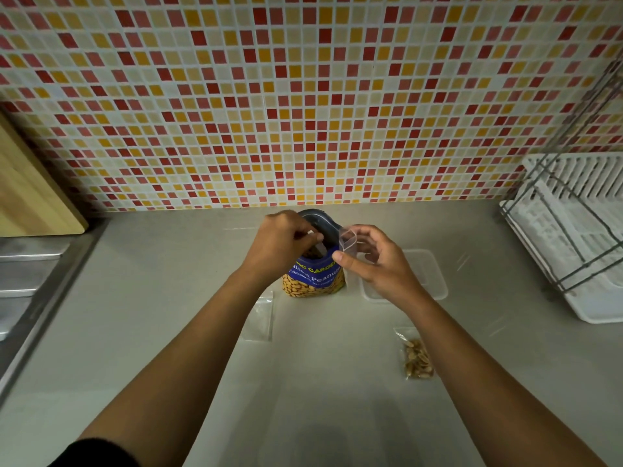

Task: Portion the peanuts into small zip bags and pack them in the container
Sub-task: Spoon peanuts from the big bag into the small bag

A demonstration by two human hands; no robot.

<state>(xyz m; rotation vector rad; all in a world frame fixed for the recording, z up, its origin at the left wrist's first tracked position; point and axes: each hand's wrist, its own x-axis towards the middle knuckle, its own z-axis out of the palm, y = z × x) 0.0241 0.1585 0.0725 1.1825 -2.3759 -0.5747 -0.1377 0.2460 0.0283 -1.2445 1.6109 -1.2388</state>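
A blue peanut bag [315,281] stands upright on the counter, its top open. My left hand [283,242] grips a small pale scoop whose end dips into the bag's mouth. My right hand [374,264] pinches a small clear zip bag [349,242] held open just right of the peanut bag. A clear plastic container [428,274] sits behind my right hand, partly hidden by it. One filled zip bag of peanuts [416,358] lies at the front right. An empty zip bag [261,316] lies flat under my left forearm.
A white dish rack [580,237] with a wire frame fills the right side. A steel sink edge [30,288] and a wooden board [30,197] are at the left. The tiled wall rises behind the grey counter [320,399].
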